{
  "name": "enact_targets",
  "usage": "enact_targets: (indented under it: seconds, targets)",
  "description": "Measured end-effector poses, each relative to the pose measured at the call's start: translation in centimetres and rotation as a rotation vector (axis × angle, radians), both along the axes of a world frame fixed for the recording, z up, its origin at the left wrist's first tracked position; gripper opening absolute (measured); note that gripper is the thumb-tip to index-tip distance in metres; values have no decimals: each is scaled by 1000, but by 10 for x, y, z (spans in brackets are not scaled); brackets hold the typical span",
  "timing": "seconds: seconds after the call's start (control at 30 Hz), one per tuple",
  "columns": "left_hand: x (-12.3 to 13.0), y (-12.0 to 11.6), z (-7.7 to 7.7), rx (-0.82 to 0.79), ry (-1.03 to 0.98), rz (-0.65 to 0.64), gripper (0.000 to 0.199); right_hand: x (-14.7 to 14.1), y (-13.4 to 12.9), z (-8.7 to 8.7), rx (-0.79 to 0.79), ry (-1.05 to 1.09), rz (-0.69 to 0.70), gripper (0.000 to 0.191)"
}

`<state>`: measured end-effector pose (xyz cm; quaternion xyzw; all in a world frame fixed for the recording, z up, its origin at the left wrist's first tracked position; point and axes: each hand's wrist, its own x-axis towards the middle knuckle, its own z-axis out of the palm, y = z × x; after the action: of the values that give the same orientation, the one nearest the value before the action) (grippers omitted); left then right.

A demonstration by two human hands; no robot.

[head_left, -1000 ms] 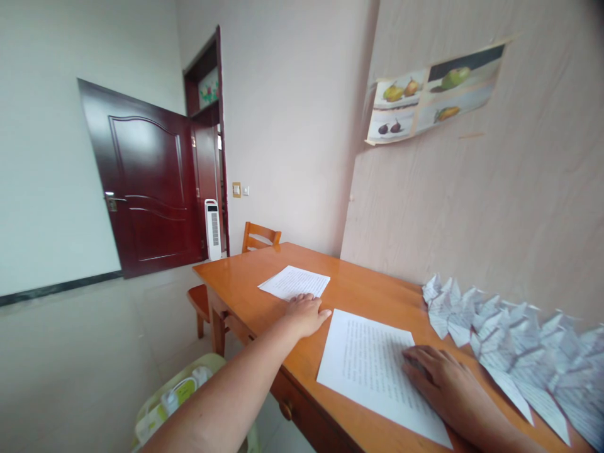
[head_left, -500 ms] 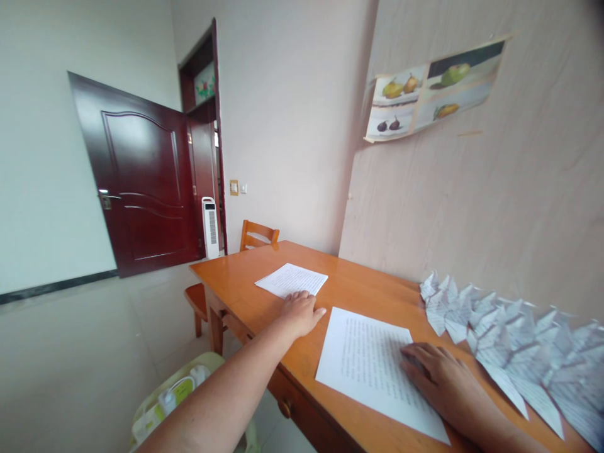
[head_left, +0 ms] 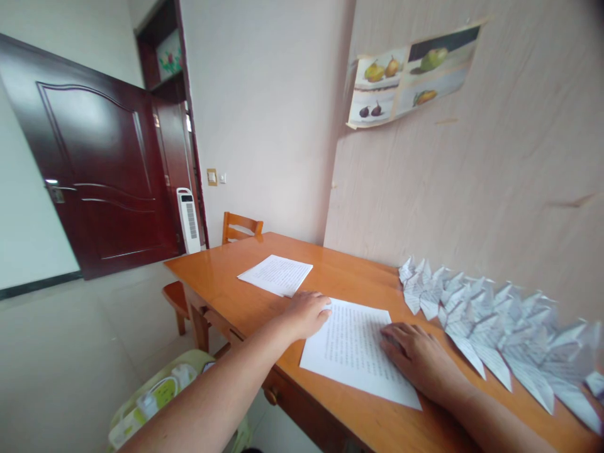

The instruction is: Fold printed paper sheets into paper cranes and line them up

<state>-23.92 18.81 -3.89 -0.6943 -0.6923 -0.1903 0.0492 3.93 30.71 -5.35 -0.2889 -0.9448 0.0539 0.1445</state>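
A printed sheet of paper (head_left: 349, 358) lies flat on the wooden table in front of me. My right hand (head_left: 418, 355) rests on its right edge, palm down, fingers stretched out and slightly bent. At the sheet's upper left corner is my left hand (head_left: 307, 313), fingers extended and nothing visibly gripped; whether it presses the paper I cannot tell. Beyond the left hand lies a small stack of printed sheets (head_left: 276, 275). Folded paper pieces (head_left: 500, 321) with pointed tips stand in rows to the right of my right hand, along the wall side.
The wooden table (head_left: 363, 267) runs along a board wall with fruit pictures (head_left: 415, 75). A chair (head_left: 241, 226) stands at its far end. Below my left arm is a pale green stool or bin (head_left: 191, 360) with packages. A dark red door (head_left: 104, 170) and white tower heater (head_left: 189, 220) are farther back.
My left hand has left the far stack and come back to the near sheet's upper left corner. My right hand stays on the sheet's right edge. The view has turned slightly right.
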Motion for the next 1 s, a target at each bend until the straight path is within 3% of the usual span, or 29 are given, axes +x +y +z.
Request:
enact_targets:
  seconds: [0.43,0.73,1.0]
  targets:
    - [5,-1,-2,-46,-25,-39,30,2,-16,14,73,-85,-21,37]
    - [-4,39,13,-69,-95,-53,21,4,-20,19,91,-94,-17,36]
    - [7,49,-1,25,-155,-128,20,4,-24,20,130,-85,-15,31]
